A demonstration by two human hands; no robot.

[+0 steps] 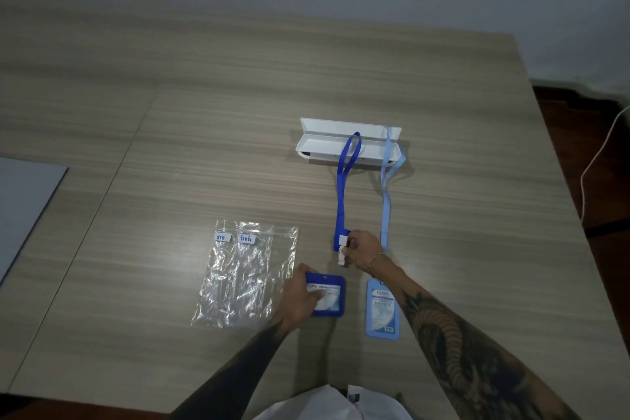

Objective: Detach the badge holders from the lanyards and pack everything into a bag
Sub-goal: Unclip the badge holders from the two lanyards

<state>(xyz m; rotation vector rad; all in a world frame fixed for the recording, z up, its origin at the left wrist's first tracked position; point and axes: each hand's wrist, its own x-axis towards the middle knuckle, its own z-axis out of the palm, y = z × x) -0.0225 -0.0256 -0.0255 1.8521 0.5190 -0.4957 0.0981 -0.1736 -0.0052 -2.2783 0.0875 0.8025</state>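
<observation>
A dark blue badge holder (331, 297) lies flat on the wooden table (204, 112), and my left hand (301, 297) grips its left edge. Just above it, my right hand (363, 249) pinches the white clip at the lower end of the dark blue lanyard (342, 191); clip and holder are apart. That lanyard's loop hangs over a white open case (327, 143). A light blue lanyard (387, 194) runs from the case down to a light blue badge holder (381, 309) beside my right forearm. Clear plastic bags (243, 276) with small labels lie left of my left hand.
A grey flat sheet (24, 201) rests at the table's left edge. The table's right edge drops to a dark floor with a white cable (595, 160). White cloth (334, 402) shows at the bottom near my body.
</observation>
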